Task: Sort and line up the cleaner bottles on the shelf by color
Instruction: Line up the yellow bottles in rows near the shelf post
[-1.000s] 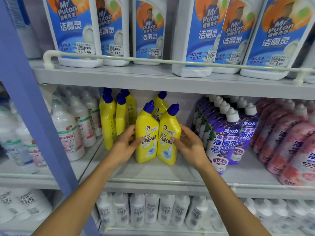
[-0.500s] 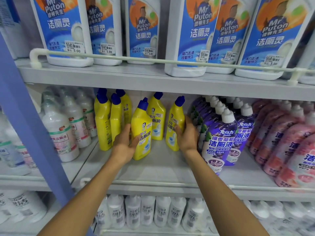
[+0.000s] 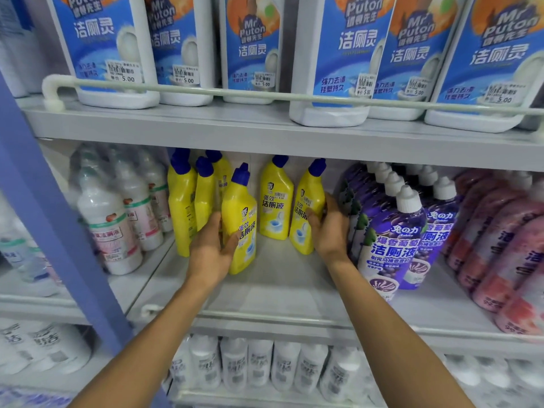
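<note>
Left hand: we see the left hand (image 3: 210,251) wrapped round the lower body of the front yellow bottle (image 3: 242,213), with the thumb on the label and the fingers behind the bottle's left side.
Right hand: the right hand (image 3: 329,231) clasps the right yellow bottle (image 3: 306,207) from its right side, with the thumb on the front label.
Spacing of hands: we find them apart, each on its own bottle, with a strip of bare shelf between them.
Front yellow bottle: it has a blue cap and stands nearest the front edge among the yellow ones.
Right yellow bottle: it leans with its blue cap toward the purple bottles (image 3: 391,231); we cannot tell whether its base sits flat.
Middle yellow bottle (image 3: 276,201): it stands upright farther back, between the two held bottles, and neither hand touches it.
Left yellow bottles (image 3: 181,207): they cluster just beside the left hand, on its left.
Middle shelf (image 3: 282,290): grey, it carries, from left to right, the white bottles with green bands (image 3: 109,219), the yellow group, the purple bottles and the pink bottles (image 3: 506,245).
Upper shelf: white jugs with blue labels (image 3: 332,54) stand behind a pale rail (image 3: 235,95).
Lower shelf: we note a row of small white bottles (image 3: 265,366).
Frame: a blue upright post (image 3: 53,219) crosses the left side.
</note>
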Demonstrator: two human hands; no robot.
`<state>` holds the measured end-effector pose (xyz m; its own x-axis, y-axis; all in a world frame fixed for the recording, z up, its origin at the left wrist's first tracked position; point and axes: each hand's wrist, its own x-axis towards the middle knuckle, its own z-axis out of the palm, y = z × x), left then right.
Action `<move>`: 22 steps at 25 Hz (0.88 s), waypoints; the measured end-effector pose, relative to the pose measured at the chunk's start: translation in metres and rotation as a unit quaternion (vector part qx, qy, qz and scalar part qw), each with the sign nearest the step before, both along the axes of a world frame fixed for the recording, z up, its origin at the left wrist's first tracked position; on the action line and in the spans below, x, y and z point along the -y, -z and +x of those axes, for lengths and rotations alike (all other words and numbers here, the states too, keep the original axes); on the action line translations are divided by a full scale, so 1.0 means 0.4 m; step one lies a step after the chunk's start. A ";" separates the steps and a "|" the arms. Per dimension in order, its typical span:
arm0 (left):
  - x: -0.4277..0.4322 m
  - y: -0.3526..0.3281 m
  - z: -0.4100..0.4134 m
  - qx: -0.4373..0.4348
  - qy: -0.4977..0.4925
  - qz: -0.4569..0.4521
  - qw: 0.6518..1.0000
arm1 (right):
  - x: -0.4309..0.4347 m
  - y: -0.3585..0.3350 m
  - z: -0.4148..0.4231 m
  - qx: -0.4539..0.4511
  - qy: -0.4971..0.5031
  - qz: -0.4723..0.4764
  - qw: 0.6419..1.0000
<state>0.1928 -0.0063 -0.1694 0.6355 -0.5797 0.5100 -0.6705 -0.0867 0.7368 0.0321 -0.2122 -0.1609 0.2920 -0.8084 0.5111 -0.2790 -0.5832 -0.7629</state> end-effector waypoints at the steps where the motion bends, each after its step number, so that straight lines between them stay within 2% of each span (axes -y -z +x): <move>1: -0.008 -0.003 0.003 0.010 -0.018 -0.002 1.000 | 0.001 -0.005 -0.001 0.000 0.015 0.000 1.000; 4: -0.044 -0.014 0.018 0.017 -0.050 -0.003 0.999 | 0.012 -0.009 0.000 -0.007 0.059 -0.002 0.998; 8: -0.117 -0.022 0.053 -0.002 -0.075 0.034 0.997 | 0.010 -0.021 -0.001 -0.014 0.051 0.004 0.999; 12: -0.162 -0.022 0.066 -0.008 -0.087 0.033 0.996 | -0.040 -0.060 0.013 0.130 0.061 -0.081 0.986; 13: -0.166 -0.022 0.063 -0.003 -0.087 0.027 0.996 | -0.067 -0.078 0.032 0.164 0.028 -0.091 0.982; 15: -0.169 -0.017 0.060 0.001 -0.081 0.015 0.997 | -0.090 -0.106 0.094 0.192 -0.053 -0.050 0.979; 16: -0.169 -0.014 0.060 0.000 -0.078 0.014 0.997 | -0.080 -0.115 0.130 0.177 -0.072 -0.019 0.981; 20: -0.172 -0.009 0.064 0.006 -0.073 0.010 0.997 | -0.004 -0.105 0.220 -0.019 -0.043 0.065 0.997; 22: -0.173 -0.009 0.063 0.011 -0.073 0.007 0.997 | 0.008 -0.085 0.234 -0.033 -0.049 0.080 0.995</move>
